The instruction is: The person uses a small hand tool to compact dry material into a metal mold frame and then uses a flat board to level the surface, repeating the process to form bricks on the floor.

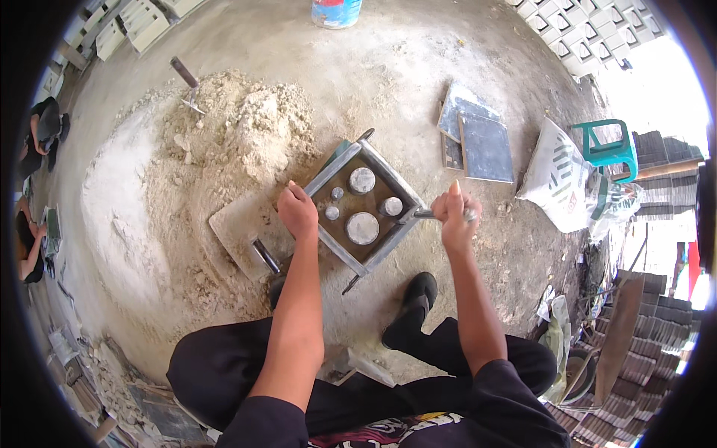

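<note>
A square metal mould [383,245] stands turned cornerwise on the ground in front of me. Inside its frame are several round grey plugs, large and small. My right hand [457,216] is closed around the bar handle [423,213] at the mould's right corner, thumb pointing up. At the opposite corner, my left hand [299,210] forms a fist; whatever lies within its fingers is hidden. Below that hand, a dark tool handle [267,256] sticks up beside a flat, dust-covered plate [235,230]. A green edge [335,155] shows behind the mould's upper left side.
Sandy mix [261,123] is heaped at the far left, with a trowel [184,73] standing in it. Flat dark boards [485,145] lie at far right, near a white sack [556,175] and green stool [609,142]. A blue bucket [336,13] stands behind. Other people [30,243] work at far left.
</note>
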The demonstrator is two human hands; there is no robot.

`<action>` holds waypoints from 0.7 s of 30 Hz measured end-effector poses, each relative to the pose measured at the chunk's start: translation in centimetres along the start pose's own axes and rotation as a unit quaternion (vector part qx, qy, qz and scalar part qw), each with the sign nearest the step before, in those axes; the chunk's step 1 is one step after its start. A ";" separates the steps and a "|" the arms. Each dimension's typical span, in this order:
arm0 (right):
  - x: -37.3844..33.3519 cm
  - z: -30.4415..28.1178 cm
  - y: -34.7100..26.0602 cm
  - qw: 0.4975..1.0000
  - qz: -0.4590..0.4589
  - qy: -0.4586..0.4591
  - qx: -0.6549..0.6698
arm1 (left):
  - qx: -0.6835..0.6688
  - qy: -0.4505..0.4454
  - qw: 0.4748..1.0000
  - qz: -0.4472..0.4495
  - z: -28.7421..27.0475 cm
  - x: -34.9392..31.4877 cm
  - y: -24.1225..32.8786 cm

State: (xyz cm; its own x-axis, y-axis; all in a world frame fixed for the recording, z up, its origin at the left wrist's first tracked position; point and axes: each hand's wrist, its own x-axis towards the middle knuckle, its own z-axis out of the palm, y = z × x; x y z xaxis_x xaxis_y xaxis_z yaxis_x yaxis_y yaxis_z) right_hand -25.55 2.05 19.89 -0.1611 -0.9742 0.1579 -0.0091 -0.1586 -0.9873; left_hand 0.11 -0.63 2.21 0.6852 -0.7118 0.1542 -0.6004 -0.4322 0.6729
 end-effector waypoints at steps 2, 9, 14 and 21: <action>-0.8 -0.1 1.3 0.997 -0.063 -0.017 -0.035 | -0.010 0.019 1.000 0.019 0.4 -0.2 0.9; -1.6 1.8 2.3 0.983 -0.160 -0.041 -0.080 | -0.012 0.019 1.000 0.018 0.0 -0.5 0.7; -1.6 2.9 1.2 0.992 -0.124 -0.023 -0.019 | 0.002 -0.006 1.000 0.009 0.0 -0.4 0.6; -1.3 5.0 0.3 0.995 -0.011 0.093 -0.028 | 0.008 -0.020 1.000 -0.018 -0.6 -0.5 0.2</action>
State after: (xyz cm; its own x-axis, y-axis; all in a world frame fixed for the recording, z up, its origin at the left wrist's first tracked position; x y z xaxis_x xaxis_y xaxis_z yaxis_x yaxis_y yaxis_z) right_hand -20.43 2.45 19.44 -0.3400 -0.9231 0.1797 -0.0698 -0.1658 -0.9837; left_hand -0.09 -0.04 2.72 0.6898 -0.7171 0.0998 -0.5821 -0.4675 0.6653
